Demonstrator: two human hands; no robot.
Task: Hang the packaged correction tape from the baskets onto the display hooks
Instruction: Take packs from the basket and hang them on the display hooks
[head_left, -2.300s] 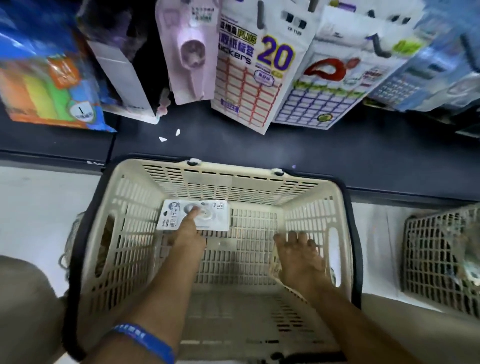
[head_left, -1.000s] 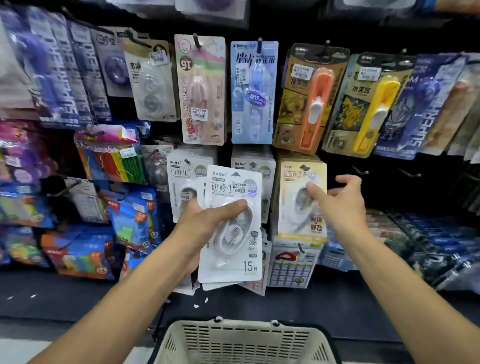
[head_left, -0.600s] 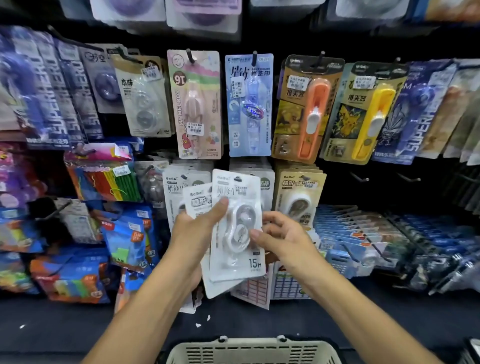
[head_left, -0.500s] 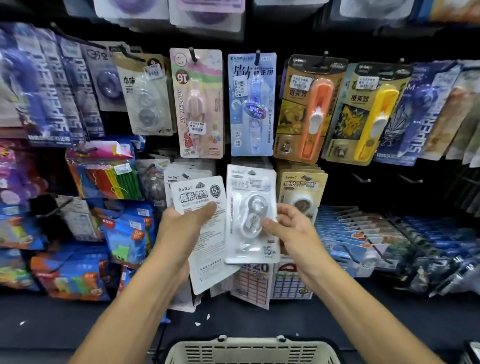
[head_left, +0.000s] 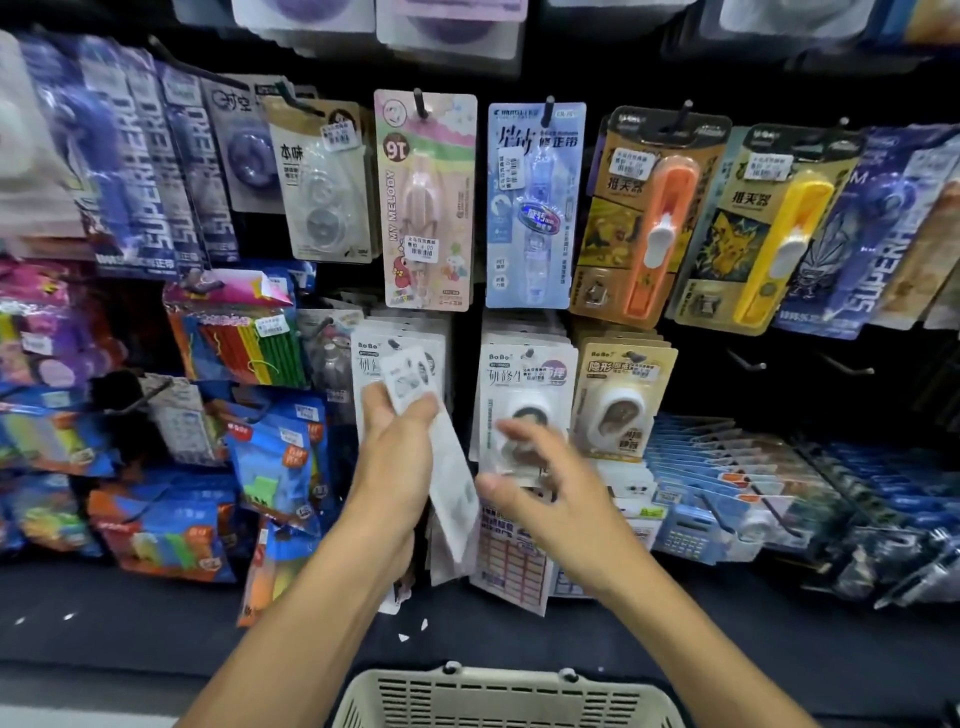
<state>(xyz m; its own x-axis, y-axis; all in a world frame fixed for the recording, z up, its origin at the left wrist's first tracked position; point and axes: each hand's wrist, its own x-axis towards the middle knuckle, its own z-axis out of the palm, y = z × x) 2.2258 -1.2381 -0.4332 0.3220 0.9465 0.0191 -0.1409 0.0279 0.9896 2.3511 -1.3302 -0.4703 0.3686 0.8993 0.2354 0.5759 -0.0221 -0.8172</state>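
Head: two packs (head_left: 447, 467), left grip (head_left: 397, 457).

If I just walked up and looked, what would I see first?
Probably the two hands in the middle: the left hand grips white correction tape packs, while the right hand reaches out beside it, holding nothing. Next, the bright orange pack and yellow pack hanging on hooks at the upper right. At the bottom edge sits the rim of a cream basket.

White correction tape packs (head_left: 451, 483), blurred, tilted, before white packs hung on hooks (head_left: 524, 395).
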